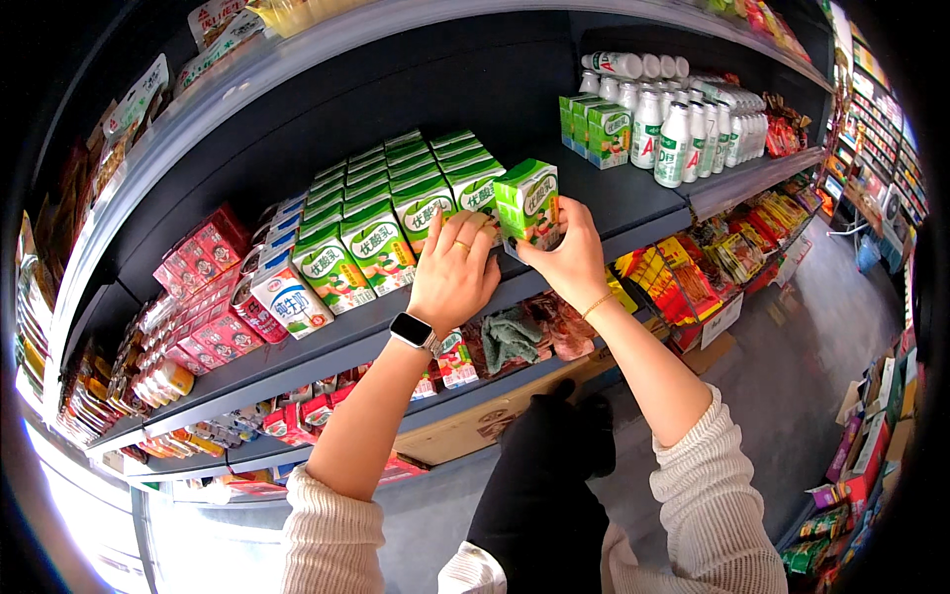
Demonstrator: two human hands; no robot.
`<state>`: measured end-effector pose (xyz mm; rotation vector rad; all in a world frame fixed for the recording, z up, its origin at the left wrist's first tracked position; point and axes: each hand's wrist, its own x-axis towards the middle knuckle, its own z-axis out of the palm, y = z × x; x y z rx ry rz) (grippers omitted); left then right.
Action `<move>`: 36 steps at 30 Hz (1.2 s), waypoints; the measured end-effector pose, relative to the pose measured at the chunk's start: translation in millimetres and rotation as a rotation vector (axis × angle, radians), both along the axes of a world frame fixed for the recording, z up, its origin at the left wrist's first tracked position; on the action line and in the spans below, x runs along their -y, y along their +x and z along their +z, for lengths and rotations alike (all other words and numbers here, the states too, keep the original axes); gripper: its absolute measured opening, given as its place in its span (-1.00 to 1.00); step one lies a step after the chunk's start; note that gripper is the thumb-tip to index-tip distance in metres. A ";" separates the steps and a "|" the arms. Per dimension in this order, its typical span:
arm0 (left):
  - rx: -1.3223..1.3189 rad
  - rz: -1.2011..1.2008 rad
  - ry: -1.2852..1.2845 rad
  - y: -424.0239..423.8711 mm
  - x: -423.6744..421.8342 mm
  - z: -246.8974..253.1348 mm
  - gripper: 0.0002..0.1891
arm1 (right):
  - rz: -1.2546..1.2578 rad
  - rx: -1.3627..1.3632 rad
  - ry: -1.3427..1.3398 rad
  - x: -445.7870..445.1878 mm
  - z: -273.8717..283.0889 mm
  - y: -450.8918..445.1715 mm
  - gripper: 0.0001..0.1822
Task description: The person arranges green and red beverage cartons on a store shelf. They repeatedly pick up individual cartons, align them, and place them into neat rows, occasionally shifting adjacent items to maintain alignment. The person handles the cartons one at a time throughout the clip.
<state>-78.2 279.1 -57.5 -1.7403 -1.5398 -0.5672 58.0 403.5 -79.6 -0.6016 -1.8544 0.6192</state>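
My right hand point(568, 245) grips a green-and-white drink carton point(528, 202) by its lower part, thumb on the near face and fingers on the right side. That carton stands upright at the right end of a block of matching green cartons point(378, 249), set in rows on the dark shelf point(631, 204). My left hand point(454, 271) lies with its fingertips against the fronts of the block's right-hand cartons, fingers slightly spread. It wears a ring and a smartwatch point(414, 331). The left palm is hidden, as are the carton faces behind the fingers.
Left of the block are a white-and-blue milk carton point(291, 297), a red can point(256, 312) and pink carton packs point(215, 334). Farther right stand small green cartons point(608, 137) and white bottles point(672, 148). A grey-green cloth point(510, 338) lies on the shelf below.
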 end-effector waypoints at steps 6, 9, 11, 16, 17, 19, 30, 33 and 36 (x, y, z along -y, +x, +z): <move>0.022 -0.104 0.190 -4.4 0.9 -5.6 -0.48 | 0.104 -0.018 0.000 4.2 -6.9 -0.5 -0.31; -0.074 -0.121 0.230 -5.4 0.5 -10.9 -0.49 | 0.099 0.003 0.024 8.8 -11.1 -1.1 -0.43; -0.120 -0.087 0.186 -4.2 2.5 -9.4 -0.48 | 0.069 -0.001 0.102 11.4 -14.7 -2.0 -0.53; -0.155 -0.028 0.147 -0.3 3.4 -4.9 -0.56 | 0.012 0.012 0.285 11.1 -21.1 -6.1 -0.60; -0.151 -0.017 0.140 0.4 3.9 -4.5 -0.57 | 0.010 0.022 0.300 12.2 -20.1 -5.6 -0.60; -0.143 0.006 0.125 2.7 5.2 -2.9 -0.60 | 0.001 0.065 0.288 13.0 -17.2 -5.2 -0.61; -0.097 0.067 0.091 3.3 2.7 -4.0 -0.56 | 0.030 0.173 0.064 8.9 9.8 -17.5 -0.60; -0.076 0.062 0.080 -1.0 2.1 -4.6 -0.54 | 0.022 0.241 0.036 12.3 18.4 -19.5 -0.60; -0.056 0.083 0.081 0.9 2.3 -3.7 -0.57 | 0.002 0.303 0.032 10.2 22.9 -25.2 -0.61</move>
